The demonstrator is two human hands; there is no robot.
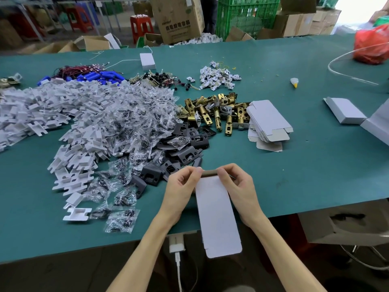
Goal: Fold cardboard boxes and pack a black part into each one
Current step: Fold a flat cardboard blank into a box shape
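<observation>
Left grip (181,186) and right grip (240,186) both pinch the far end of a white flat carton (217,218) that trails back past the table (294,175) edge, black strike plates (187,152) piled just beyond the left grip; uneven pressure could crease the carton off its score

Dark printed characters on the brown carton (179,20) are too blurred to read

Left hand (181,187), right hand (240,186) — fingers (189,172) curled
</observation>
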